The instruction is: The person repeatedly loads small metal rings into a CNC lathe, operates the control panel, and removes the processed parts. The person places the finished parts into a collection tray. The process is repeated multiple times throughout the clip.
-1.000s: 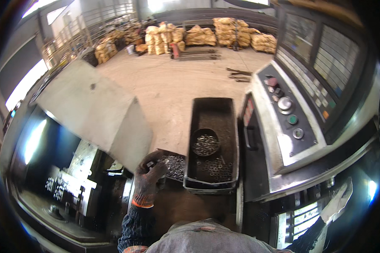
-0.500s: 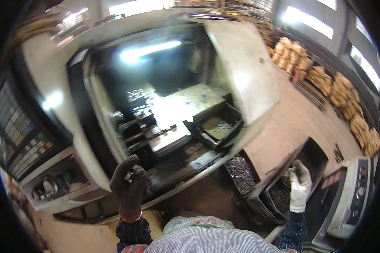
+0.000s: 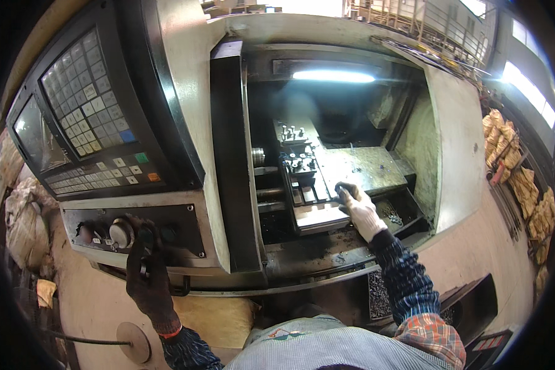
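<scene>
Bright strip lamp (image 3: 333, 76) glaring inside the dim lathe enclosure (image 3: 351, 160), blown-out windows (image 3: 530, 92) upper right, black fisheye rim, bent edges, sharp centre.

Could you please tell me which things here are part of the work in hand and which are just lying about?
In use:
left hand on the control panel
right hand on the machine's slide

Lying about:
filled sacks at the right
crumpled sacks at the left
bin of metal chips

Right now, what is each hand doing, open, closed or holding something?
Left hand: dark glove, fingers on the control panel knobs; grip cannot be told.
Right hand: white glove, reaching inside the machine; cannot be told.
</scene>
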Tool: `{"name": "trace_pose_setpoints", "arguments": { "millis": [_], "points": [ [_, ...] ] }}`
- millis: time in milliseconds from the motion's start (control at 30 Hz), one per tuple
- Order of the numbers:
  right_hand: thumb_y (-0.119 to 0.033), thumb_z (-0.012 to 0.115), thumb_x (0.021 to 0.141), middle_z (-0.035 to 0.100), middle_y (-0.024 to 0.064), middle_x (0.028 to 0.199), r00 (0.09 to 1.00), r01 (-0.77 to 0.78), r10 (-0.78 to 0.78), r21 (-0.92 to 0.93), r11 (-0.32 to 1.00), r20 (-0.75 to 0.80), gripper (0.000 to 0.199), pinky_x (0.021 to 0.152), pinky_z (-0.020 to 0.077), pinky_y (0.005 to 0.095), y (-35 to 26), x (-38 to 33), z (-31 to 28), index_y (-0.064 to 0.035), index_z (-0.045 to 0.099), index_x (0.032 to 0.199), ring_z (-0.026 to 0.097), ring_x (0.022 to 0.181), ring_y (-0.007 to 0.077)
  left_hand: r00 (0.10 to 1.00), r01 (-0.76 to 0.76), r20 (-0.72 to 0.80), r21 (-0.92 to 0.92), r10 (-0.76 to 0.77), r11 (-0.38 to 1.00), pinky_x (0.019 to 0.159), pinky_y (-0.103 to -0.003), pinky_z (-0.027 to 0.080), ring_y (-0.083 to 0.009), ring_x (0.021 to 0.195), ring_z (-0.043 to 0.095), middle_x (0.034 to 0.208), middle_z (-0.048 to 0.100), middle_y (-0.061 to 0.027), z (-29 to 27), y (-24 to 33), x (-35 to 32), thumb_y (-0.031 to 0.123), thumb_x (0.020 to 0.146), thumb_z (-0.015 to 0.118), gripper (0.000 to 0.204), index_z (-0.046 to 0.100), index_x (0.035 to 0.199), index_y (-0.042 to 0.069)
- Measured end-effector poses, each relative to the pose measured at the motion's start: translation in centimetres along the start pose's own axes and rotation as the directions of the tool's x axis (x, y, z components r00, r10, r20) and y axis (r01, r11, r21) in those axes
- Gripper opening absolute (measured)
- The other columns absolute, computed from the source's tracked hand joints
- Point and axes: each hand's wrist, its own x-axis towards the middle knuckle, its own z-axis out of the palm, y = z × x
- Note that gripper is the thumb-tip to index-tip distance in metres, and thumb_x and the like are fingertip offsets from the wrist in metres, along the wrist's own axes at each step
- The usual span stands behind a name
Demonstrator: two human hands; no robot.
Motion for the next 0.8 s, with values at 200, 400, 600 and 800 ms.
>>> {"name": "trace_pose_setpoints", "arguments": {
  "millis": [200,400,600,800],
  "points": [
    [-0.034,0.056,0.098,0.054,0.0088,0.118,0.968,-0.248,0.25,-0.224,0.943,-0.022,0.038,0.082,0.0483,0.0361,4.0,14.8,-2.5,-0.0125,0.052,0.13,0.053,0.101,0.0189,0.997,0.053,-0.066,0.112,-0.046,0.992,0.09,-0.029,0.049,-0.0152,0.102,0.062,0.116,0.069,-0.0071,1.2,-0.3,1.0,-0.007,0.089,0.058,0.035,0.066,0.121,0.005],
    [-0.042,0.063,0.09,0.057,0.0147,0.117,0.963,-0.077,0.213,-0.584,0.808,0.168,0.049,0.085,0.0488,0.0409,9.4,27.6,-5.2,-0.0103,0.057,0.126,0.056,0.098,0.0257,0.974,0.184,-0.155,0.138,-0.163,0.973,0.041,-0.02,0.036,-0.0065,0.052,0.051,0.107,0.07,-0.0086,1.8,0.5,0.3,-0.001,0.089,0.056,0.037,0.062,0.125,0.002],
    [-0.014,0.062,0.088,0.049,0.0207,0.14,0.716,0.69,0.059,-0.718,0.088,0.696,0.051,0.11,0.0382,0.0394,9.6,33.9,-0.2,-0.0063,0.05,0.137,0.048,0.129,0.033,0.953,0.201,-0.282,0.33,-0.107,0.922,0.041,-0.02,0.036,-0.0064,0.048,0.048,0.095,0.07,-0.0084,2.0,0.0,-0.3,-0.001,0.089,0.054,0.039,0.059,0.128,0.0],
    [-0.034,0.052,0.097,0.066,0.0166,0.107,0.723,0.462,0.106,-0.593,0.66,0.682,0.045,0.07,0.0528,0.0385,3.5,33.7,12.8,-0.0036,0.053,0.131,0.065,0.083,0.0259,0.938,0.274,-0.294,0.308,-0.183,0.911,0.04,-0.02,0.035,-0.0074,0.042,0.044,0.106,0.068,-0.013,2.3,0.7,-0.8,-0.004,0.089,0.051,0.041,0.058,0.13,0.0]
  ]
}}
